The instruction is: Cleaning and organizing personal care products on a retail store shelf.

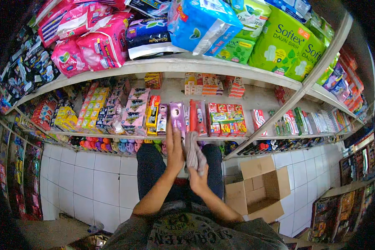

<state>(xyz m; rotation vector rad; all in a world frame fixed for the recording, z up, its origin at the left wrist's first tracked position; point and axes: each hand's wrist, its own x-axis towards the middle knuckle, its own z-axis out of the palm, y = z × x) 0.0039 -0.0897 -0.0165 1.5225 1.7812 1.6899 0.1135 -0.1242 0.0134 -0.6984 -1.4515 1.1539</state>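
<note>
My left hand [175, 153] is held flat and on edge, fingers stretched toward the shelf. Its fingertips overlap the left side of a purple box [177, 115]; whether they touch it I cannot tell, and the thumb is hidden. A folded grey cloth [192, 151] is gripped in my right hand [198, 180], just in front of the shelf edge. Behind the cloth stand red toothbrush-like packs [197, 116]. To the left of the purple box are a slim box with a cartoon head [162, 118] and yellow-and-black boxes [152, 115].
Sanitary pad packs [281, 43] crowd the upper shelf [162, 65], which overhangs my hands. A slanting shelf post [275, 115] stands to the right. Pink NoMos boxes [136, 111] and red children's toothpaste packs [226, 118] line the lower shelf. An opened cardboard box [247, 195] sits on the tiled floor [106, 184].
</note>
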